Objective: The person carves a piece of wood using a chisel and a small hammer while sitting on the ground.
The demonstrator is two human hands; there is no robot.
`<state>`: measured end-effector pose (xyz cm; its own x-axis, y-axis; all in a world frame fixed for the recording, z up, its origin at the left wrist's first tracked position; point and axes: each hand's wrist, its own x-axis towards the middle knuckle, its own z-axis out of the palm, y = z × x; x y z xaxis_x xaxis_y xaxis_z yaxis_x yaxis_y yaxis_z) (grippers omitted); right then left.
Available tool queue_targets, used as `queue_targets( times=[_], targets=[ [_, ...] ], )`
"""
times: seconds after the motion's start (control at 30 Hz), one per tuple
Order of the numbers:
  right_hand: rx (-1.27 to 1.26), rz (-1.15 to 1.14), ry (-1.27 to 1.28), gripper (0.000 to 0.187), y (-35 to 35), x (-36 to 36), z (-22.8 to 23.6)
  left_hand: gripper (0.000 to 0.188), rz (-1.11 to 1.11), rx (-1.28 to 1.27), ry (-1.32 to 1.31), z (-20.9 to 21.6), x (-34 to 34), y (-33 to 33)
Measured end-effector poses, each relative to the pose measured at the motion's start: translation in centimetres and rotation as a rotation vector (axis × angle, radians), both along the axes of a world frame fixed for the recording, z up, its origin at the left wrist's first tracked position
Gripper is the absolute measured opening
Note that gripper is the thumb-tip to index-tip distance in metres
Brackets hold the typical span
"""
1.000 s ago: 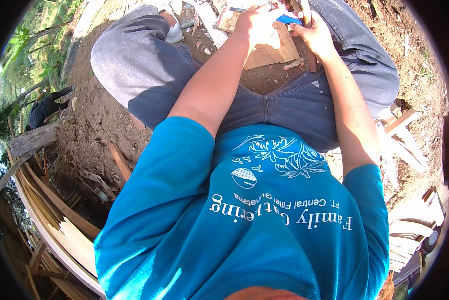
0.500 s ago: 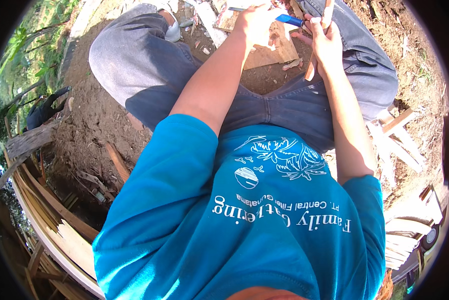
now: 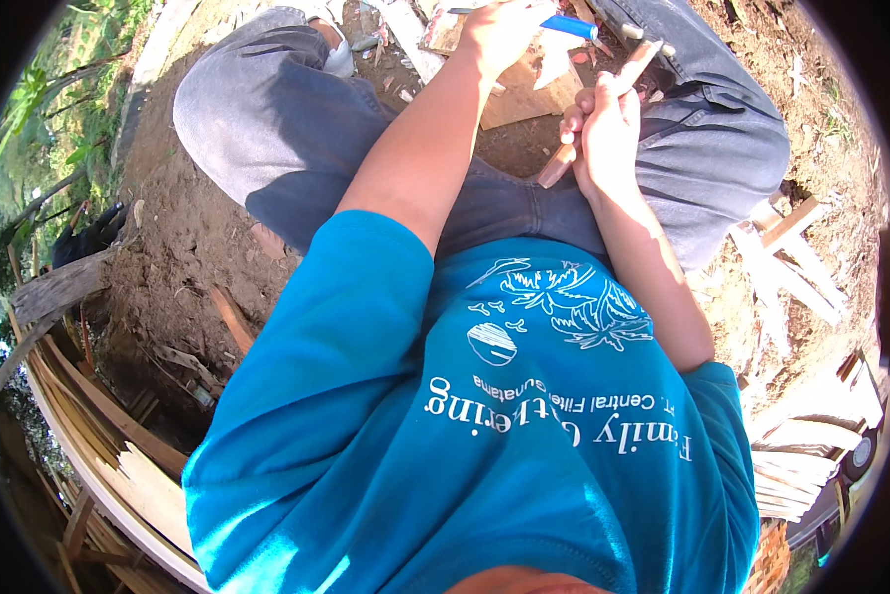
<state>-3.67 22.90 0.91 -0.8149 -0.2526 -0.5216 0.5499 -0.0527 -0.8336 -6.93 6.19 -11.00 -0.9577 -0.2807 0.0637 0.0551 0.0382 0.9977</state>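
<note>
At the top, my left hand (image 3: 504,38) is closed round a blue-handled tool (image 3: 570,27). Its handle sticks out to the right of my fist, and a thin dark end shows on the other side; the kind of tool is not clear. My right hand (image 3: 608,129) grips a wooden stick (image 3: 558,166), held slanting, with one end toward my lap and the other over my right thigh. Below my left hand a light wooden board (image 3: 524,104) lies on the ground between my legs, with shavings on it.
My bent legs in grey jeans (image 3: 257,129) flank the board. Brown soil (image 3: 187,247) with wood chips surrounds me. Long planks (image 3: 118,465) are stacked at the lower left; more wood pieces (image 3: 796,262) lie to the right. A dark-clothed figure (image 3: 88,238) is partly visible at far left.
My right hand has come away from the blue handle and drawn left and toward my body, the wooden stick turning to a stronger slant. My left hand has barely moved.
</note>
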Motion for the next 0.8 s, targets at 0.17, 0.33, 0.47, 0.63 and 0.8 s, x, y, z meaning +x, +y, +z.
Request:
queue_targets(
  times=[0.17,0.33,0.47,0.63,0.8],
  targets=[
    [-0.004,-0.080,0.031,0.013,0.1,-0.3,0.4,0.022,-0.006,0.314,0.041,-2.8,0.0,0.0],
    [-0.018,0.048,-0.056,0.015,0.0,0.3,-0.5,0.022,-0.018,0.429,-0.036,-2.2,0.0,0.1],
    [-0.113,-0.175,0.028,0.015,0.1,0.1,-0.7,0.023,-0.014,0.463,-0.072,-2.2,0.0,-0.4],
    [-0.062,-0.124,0.003,0.014,-0.1,0.1,-0.8,0.023,-0.010,0.500,-0.096,-2.1,0.1,-0.7],
    [-0.001,0.174,-0.077,0.015,0.0,0.3,-1.3,0.024,-0.005,0.526,-0.107,-2.4,-0.2,-0.9]
  ],
)
